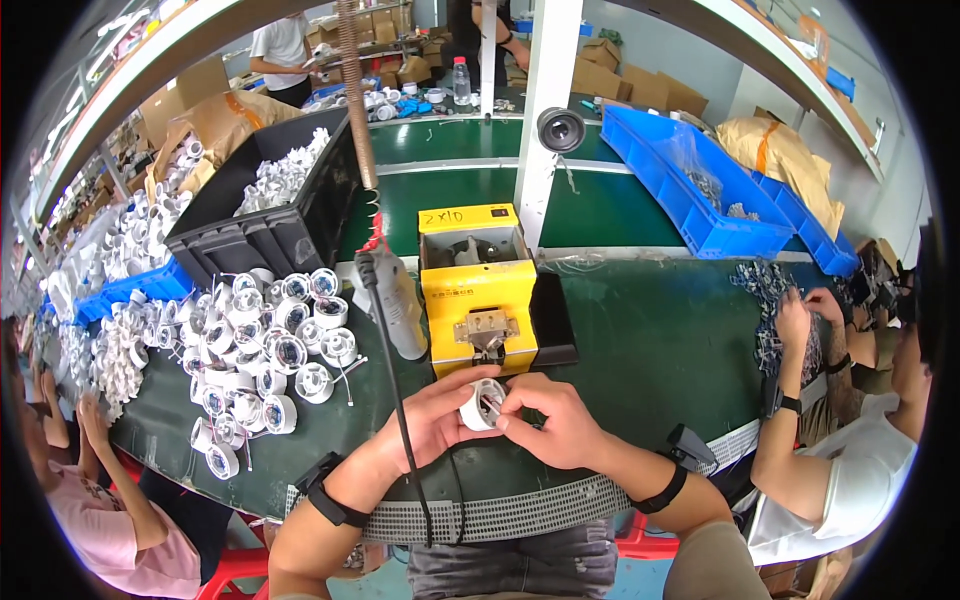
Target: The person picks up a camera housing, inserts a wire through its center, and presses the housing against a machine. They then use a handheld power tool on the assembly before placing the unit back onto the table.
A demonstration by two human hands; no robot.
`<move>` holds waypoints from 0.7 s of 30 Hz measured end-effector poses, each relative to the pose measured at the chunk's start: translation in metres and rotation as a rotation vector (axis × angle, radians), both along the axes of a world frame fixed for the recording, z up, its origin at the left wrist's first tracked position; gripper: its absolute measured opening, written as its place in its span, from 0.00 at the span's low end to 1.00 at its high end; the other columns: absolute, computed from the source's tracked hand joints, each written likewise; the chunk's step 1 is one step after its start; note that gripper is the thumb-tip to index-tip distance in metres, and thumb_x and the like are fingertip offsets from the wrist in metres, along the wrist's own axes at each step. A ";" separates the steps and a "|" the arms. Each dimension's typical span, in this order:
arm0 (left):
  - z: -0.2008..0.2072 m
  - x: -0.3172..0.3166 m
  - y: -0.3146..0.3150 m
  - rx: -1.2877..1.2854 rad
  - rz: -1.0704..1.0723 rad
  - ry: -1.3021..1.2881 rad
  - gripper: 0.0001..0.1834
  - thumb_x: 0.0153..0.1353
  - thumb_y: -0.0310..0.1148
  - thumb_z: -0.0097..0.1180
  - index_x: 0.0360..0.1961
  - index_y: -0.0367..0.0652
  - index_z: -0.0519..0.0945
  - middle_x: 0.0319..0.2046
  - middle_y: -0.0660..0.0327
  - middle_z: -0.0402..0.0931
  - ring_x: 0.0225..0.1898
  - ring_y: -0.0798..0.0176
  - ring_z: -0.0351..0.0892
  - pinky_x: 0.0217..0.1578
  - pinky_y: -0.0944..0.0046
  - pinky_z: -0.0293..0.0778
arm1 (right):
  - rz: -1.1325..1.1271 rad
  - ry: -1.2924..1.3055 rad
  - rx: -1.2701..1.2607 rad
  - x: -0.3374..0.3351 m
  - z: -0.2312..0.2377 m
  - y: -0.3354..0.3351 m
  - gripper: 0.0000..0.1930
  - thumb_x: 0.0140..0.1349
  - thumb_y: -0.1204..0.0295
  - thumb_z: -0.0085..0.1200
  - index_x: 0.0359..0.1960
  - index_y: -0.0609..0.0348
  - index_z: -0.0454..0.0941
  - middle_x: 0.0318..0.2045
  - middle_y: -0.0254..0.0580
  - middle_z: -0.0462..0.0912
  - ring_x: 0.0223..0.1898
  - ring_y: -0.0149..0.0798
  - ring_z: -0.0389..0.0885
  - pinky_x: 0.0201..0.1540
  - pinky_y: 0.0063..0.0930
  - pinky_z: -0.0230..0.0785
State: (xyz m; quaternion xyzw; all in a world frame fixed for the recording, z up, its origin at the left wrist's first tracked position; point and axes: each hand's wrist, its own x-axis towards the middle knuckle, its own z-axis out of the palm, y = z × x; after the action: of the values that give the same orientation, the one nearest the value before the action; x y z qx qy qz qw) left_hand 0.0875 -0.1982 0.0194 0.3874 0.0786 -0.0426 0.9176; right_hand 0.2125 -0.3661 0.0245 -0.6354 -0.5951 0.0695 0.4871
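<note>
Table, dark green and curved by the lens, carries the work, with a white cup held up near the middle of its near edge. The left hand curls around this short round cup from the left side, its fingers bent about the wall and the open face turned toward the right. The right hand pinches thumb and forefinger together at that open face, on a thin piece too small to identify. Just beyond the hands stands a yellow box, open at the top, with a metal clamp on its near side. Beside it, to the left, a grey power tool hangs below a coiled hose, and a black cord drops past the left hand. Many white cups like the held one lie in a heap toward the table's left end, several trailing wires. Behind them, near the far edge, a black crate holds white pieces. A blue bin sits at the far right corner, and small loose parts are strewn by the right end, where a co-worker's hands are close together.
</note>
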 end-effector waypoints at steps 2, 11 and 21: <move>-0.001 0.000 0.001 0.041 -0.017 -0.024 0.26 0.70 0.35 0.41 0.67 0.39 0.59 0.57 0.52 0.70 0.57 0.52 0.73 0.62 0.48 0.65 | -0.037 -0.004 -0.022 0.001 -0.004 0.000 0.05 0.54 0.76 0.59 0.29 0.62 0.76 0.26 0.42 0.79 0.28 0.41 0.78 0.32 0.29 0.69; -0.011 0.001 0.001 0.027 0.076 -0.050 0.19 0.69 0.29 0.48 0.58 0.34 0.71 0.52 0.54 0.75 0.53 0.60 0.76 0.57 0.60 0.72 | -0.173 0.025 -0.058 -0.006 0.009 0.002 0.09 0.53 0.75 0.63 0.35 0.61 0.77 0.29 0.41 0.77 0.30 0.40 0.79 0.35 0.29 0.70; -0.011 -0.003 -0.003 0.044 0.155 -0.318 0.15 0.69 0.25 0.46 0.55 0.36 0.75 0.61 0.56 0.67 0.58 0.60 0.71 0.59 0.59 0.68 | -0.200 0.115 0.091 -0.001 0.013 -0.007 0.08 0.54 0.80 0.64 0.34 0.65 0.79 0.20 0.37 0.80 0.18 0.29 0.78 0.21 0.19 0.70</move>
State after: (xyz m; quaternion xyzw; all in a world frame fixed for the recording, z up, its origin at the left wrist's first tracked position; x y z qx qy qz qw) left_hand 0.0841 -0.2014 0.0081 0.4022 -0.0371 0.0917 0.9102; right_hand 0.2118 -0.3736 0.0371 -0.6638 -0.5022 0.0299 0.5535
